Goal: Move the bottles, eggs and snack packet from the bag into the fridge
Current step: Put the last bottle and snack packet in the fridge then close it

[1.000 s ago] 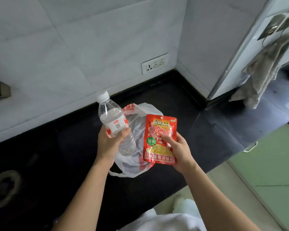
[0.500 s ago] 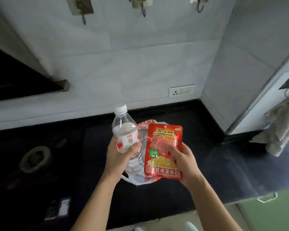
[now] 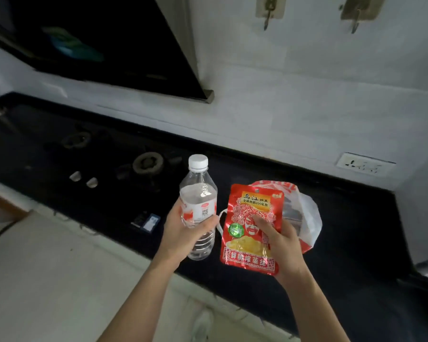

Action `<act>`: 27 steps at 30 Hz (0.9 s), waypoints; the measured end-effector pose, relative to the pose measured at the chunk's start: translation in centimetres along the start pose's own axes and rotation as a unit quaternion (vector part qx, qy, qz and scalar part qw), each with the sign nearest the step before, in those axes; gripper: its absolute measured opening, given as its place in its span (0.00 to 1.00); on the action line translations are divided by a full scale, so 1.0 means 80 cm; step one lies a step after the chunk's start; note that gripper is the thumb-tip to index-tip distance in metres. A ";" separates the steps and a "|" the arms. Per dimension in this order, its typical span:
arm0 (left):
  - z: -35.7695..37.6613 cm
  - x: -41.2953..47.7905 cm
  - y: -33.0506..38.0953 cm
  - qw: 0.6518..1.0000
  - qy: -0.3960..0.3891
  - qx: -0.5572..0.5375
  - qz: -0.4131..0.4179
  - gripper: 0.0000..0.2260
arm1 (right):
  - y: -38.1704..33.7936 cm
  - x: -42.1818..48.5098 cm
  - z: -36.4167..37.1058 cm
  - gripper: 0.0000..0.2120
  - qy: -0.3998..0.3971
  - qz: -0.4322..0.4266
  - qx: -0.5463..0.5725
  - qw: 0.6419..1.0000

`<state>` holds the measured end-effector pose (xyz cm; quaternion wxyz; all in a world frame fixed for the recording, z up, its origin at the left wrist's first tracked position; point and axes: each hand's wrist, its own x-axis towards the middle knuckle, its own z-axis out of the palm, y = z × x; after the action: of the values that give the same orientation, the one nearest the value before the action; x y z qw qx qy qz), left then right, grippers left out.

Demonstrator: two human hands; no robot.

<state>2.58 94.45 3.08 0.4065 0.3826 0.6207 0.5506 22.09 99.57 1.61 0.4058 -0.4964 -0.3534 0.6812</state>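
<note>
Bottle [image 3: 198, 208] – upright, gripped by left hand [image 3: 183, 233] | snack packet [image 3: 251, 228] – pinched by right hand [image 3: 281, 240] | bag [image 3: 304, 213] behind

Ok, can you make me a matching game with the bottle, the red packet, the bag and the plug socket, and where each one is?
Things:
1 bottle
2 red packet
3 bag
4 plug socket

Places:
A on the wall
B held in the right hand
C lying on the black counter
D held in the left hand

Pairs: 1-D, 2-B, 3-C, 4-A.
</note>
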 end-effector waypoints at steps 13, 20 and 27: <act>-0.164 -0.191 -0.047 0.943 0.331 0.014 -0.031 0.16 | 0.104 -0.046 0.154 0.11 -0.241 0.085 -0.144 0.956; -0.254 -0.283 -0.066 0.885 0.462 0.016 -0.056 0.17 | 0.172 -0.096 0.261 0.11 -0.350 0.105 -0.222 0.904; -0.363 -0.352 -0.087 0.838 0.541 0.013 -0.065 0.26 | 0.236 -0.156 0.378 0.06 -0.413 0.115 -0.264 0.864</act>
<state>-13.92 56.92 0.32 0.0353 -0.0119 0.7725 0.6340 -8.66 77.98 -2.47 -0.0051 -0.2956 -0.5955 0.7470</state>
